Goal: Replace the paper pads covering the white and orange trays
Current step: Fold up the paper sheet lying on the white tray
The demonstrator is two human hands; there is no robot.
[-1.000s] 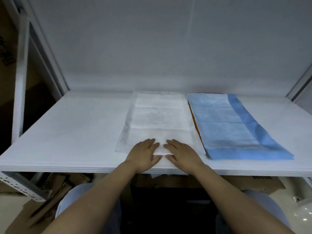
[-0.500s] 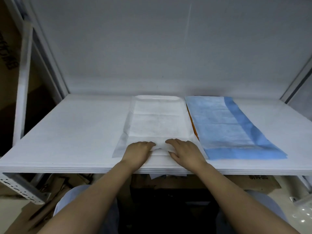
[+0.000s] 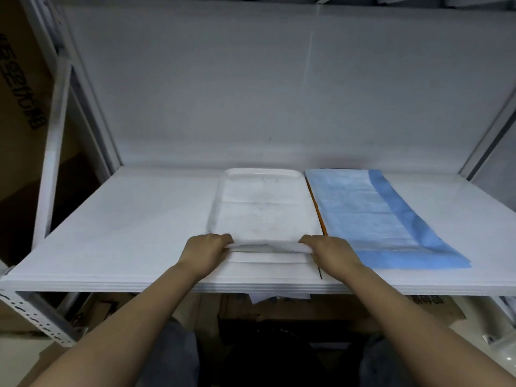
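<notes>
White pad (image 3: 265,213) is lying over the white tray (image 3: 268,265) at the middle of the shelf (image 3: 125,224), its near edge being peeled up. The left hand (image 3: 205,251) is pinching that edge at its 9 o'clock corner and the right hand (image 3: 328,251) is pinching it at the 3 o'clock corner, fingers curled over the fold, so the tray's near rim is showing bare at 6 o'clock.

What may be going wrong from here: the thin sheet is probably tearing easily if the two hands pull unevenly, and the light tray may be sliding toward the shelf lip at 6 o'clock if the pad drags on it. The blue pad (image 3: 374,219), lying just beside at 3 o'clock over the orange tray (image 3: 315,208), could be getting snagged by the right wrist.

Count: two pads, one white and one blue; two trays, the orange one showing only as a thin edge; two hands.
</notes>
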